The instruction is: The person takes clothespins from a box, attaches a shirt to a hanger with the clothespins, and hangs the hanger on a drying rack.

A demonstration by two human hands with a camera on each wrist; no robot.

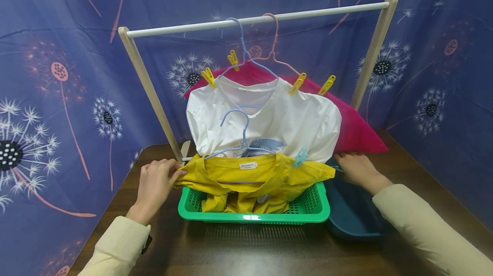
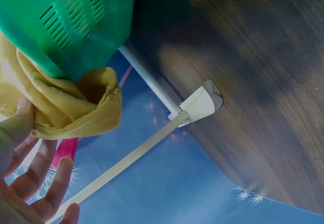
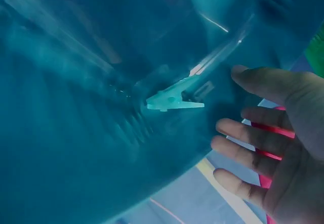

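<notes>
A yellow shirt point(image 1: 304, 177) lies partly in the green basket point(image 1: 252, 217), with a blue hanger point(image 1: 245, 128) in its neck. One light-blue clothespin point(image 1: 300, 157) is clipped near its right shoulder. My left hand point(image 1: 154, 184) pinches the shirt's left sleeve between thumb and fingers; the left wrist view shows that sleeve point(image 2: 86, 107) over the basket's rim. To the right, my right hand point(image 1: 358, 171) reaches over the dark blue bin point(image 1: 358, 236). Its fingers are extended and hold nothing in the right wrist view, close to a pale teal clothespin point(image 3: 172, 100) inside the bin.
Behind the basket stands a drying rack with a white rail point(image 1: 165, 30) and wooden legs. From it hang a white T-shirt point(image 1: 308, 117) and a magenta garment point(image 1: 358, 130), held with yellow clothespins point(image 1: 297, 83). Everything stands on a dark wooden table point(image 1: 246, 250) before a blue curtain.
</notes>
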